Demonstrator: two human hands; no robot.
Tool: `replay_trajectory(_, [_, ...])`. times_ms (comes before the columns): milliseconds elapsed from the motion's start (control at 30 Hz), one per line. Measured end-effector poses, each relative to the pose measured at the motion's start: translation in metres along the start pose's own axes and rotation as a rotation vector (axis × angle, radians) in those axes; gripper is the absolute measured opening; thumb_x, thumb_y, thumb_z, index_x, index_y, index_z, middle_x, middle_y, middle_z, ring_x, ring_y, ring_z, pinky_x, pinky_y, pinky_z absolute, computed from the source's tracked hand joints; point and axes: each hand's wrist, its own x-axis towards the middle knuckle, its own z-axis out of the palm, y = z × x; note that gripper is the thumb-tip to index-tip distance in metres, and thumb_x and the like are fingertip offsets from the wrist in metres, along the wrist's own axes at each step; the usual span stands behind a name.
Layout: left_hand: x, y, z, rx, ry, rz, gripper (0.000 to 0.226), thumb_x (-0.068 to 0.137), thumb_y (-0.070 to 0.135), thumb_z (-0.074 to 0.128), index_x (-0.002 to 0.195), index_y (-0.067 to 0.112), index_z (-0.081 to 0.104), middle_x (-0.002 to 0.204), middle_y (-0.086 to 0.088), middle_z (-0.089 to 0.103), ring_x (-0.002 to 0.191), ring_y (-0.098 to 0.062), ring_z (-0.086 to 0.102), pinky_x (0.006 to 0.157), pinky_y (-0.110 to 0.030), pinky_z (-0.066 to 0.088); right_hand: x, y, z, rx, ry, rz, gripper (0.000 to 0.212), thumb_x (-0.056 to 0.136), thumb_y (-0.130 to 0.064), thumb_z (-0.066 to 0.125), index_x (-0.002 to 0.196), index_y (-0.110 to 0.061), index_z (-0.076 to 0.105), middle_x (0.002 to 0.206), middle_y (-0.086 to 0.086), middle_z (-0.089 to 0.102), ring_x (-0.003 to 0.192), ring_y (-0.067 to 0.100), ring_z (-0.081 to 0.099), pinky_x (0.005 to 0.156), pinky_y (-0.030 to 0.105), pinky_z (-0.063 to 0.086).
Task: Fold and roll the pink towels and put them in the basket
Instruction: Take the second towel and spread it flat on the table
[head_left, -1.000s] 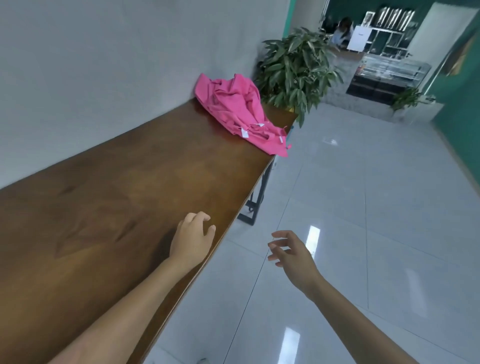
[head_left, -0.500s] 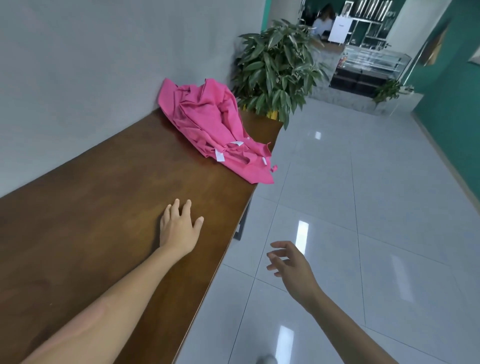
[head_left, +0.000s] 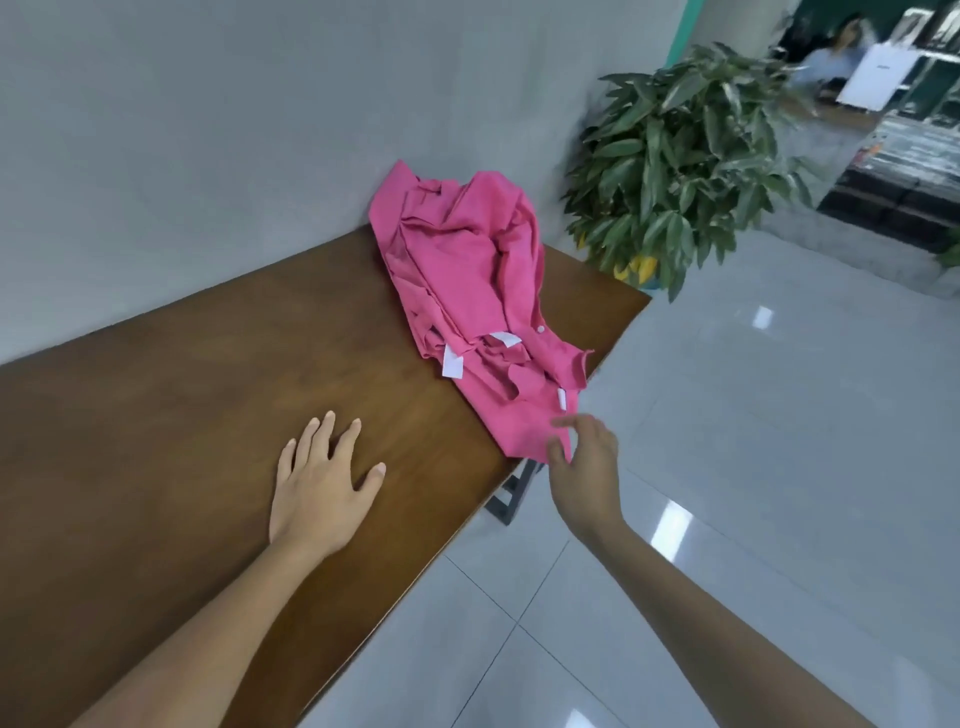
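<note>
Towels (head_left: 467, 291) lie heaped just beyond right hand (head_left: 584, 470), its grip released; left hand (head_left: 319, 486) flat.

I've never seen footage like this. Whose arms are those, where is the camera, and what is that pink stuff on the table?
No machine here: a person wears a camera on the head, looking forward and down, so you see their own arms. The left hand lies flat and open on the brown wooden table. The right hand reaches with loose fingers to the near corner of a crumpled pile of pink towels at the table's far end; it grips nothing yet. A potted plant stands beyond the table. No basket is in view.
</note>
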Motion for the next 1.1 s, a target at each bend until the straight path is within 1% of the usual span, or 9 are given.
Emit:
replay_trajectory(233, [0.002, 0.001, 0.003, 0.015, 0.009, -0.031, 0.072, 0.093, 0.07, 0.021, 0.156, 0.036, 0.025, 0.166, 0.004, 0.016, 0.154, -0.011, 0.005, 0.126, -0.038, 0.009, 0.133, -0.012, 0.026, -0.175, -0.009, -0.334, 0.022, 0.095, -0.016, 0.058, 0.116, -0.011, 0.062, 0.12, 0.011, 0.06, 0.117, 0.031, 0.049, 0.1, 0.047, 0.043])
replay_trajectory(433, [0.002, 0.005, -0.001, 0.0, -0.01, -0.061, 0.074, 0.091, 0.072, 0.019, 0.156, 0.039, 0.023, 0.166, 0.011, 0.012, 0.153, -0.004, -0.001, 0.126, -0.035, 0.005, 0.211, -0.016, 0.045, -0.411, -0.216, -0.137, 0.052, 0.098, -0.036, 0.056, 0.131, 0.003, 0.046, 0.13, 0.025, 0.051, 0.122, 0.042, 0.046, 0.099, 0.05, 0.041])
replay_trajectory(500, [0.002, 0.007, -0.002, -0.003, -0.013, -0.066, 0.073, 0.091, 0.072, 0.02, 0.156, 0.039, 0.023, 0.166, 0.012, 0.011, 0.153, -0.003, -0.002, 0.126, -0.033, 0.004, 0.224, -0.012, 0.047, -0.369, -0.26, -0.054, 0.048, 0.097, -0.034, 0.058, 0.126, 0.004, 0.049, 0.127, 0.026, 0.054, 0.121, 0.043, 0.05, 0.098, 0.047, 0.044])
replay_trajectory(567, [0.003, 0.007, -0.002, -0.007, -0.011, -0.067, 0.073, 0.091, 0.072, 0.021, 0.156, 0.039, 0.024, 0.166, 0.013, 0.012, 0.153, -0.003, -0.001, 0.126, -0.033, 0.005, 0.233, -0.006, 0.049, -0.266, -0.261, 0.008, 0.031, 0.094, -0.023, 0.06, 0.108, 0.005, 0.061, 0.111, 0.025, 0.064, 0.106, 0.042, 0.061, 0.081, 0.039, 0.048])
replay_trajectory(633, [0.002, 0.007, -0.002, -0.007, -0.013, -0.065, 0.073, 0.091, 0.072, 0.021, 0.156, 0.039, 0.025, 0.166, 0.013, 0.013, 0.153, -0.003, 0.0, 0.126, -0.034, 0.007, 0.238, 0.0, 0.048, -0.187, -0.262, 0.068, 0.019, 0.09, -0.017, 0.062, 0.089, 0.002, 0.067, 0.089, 0.019, 0.067, 0.089, 0.038, 0.065, 0.067, 0.031, 0.041])
replay_trajectory(700, [0.002, 0.006, -0.001, -0.003, -0.019, -0.066, 0.073, 0.091, 0.072, 0.021, 0.156, 0.039, 0.024, 0.166, 0.013, 0.013, 0.153, -0.004, 0.0, 0.126, -0.034, 0.007, 0.238, 0.003, 0.045, -0.118, -0.257, 0.096, 0.016, 0.088, -0.017, 0.068, 0.084, -0.002, 0.072, 0.083, 0.013, 0.067, 0.086, 0.036, 0.065, 0.068, 0.029, 0.042])
replay_trajectory(800, [0.002, 0.006, -0.002, 0.004, -0.024, -0.07, 0.074, 0.09, 0.073, 0.019, 0.156, 0.04, 0.024, 0.166, 0.013, 0.012, 0.153, -0.004, 0.0, 0.126, -0.034, 0.007, 0.238, -0.002, 0.028, 0.024, -0.17, 0.102, 0.012, 0.089, -0.023, 0.074, 0.095, -0.014, 0.078, 0.097, 0.007, 0.073, 0.091, 0.03, 0.067, 0.085, 0.033, 0.053])
replay_trajectory(900, [0.002, 0.007, -0.001, 0.021, -0.032, -0.069, 0.075, 0.09, 0.073, 0.017, 0.156, 0.039, 0.023, 0.166, 0.012, 0.013, 0.153, -0.005, 0.0, 0.126, -0.035, 0.007, 0.242, -0.014, 0.003, 0.113, -0.049, 0.027, 0.013, 0.091, -0.026, 0.074, 0.08, -0.019, 0.076, 0.077, 0.0, 0.067, 0.07, 0.023, 0.059, 0.077, 0.035, 0.053])
replay_trajectory(1100, [0.003, 0.006, 0.0, 0.065, -0.025, -0.056, 0.076, 0.09, 0.073, 0.013, 0.157, 0.038, 0.023, 0.166, 0.009, 0.016, 0.154, -0.009, 0.005, 0.126, -0.036, 0.008, 0.236, -0.054, -0.045, 0.221, 0.078, -0.114, 0.018, 0.092, -0.024, 0.072, 0.085, -0.008, 0.077, 0.082, 0.011, 0.074, 0.083, 0.032, 0.068, 0.079, 0.042, 0.056])
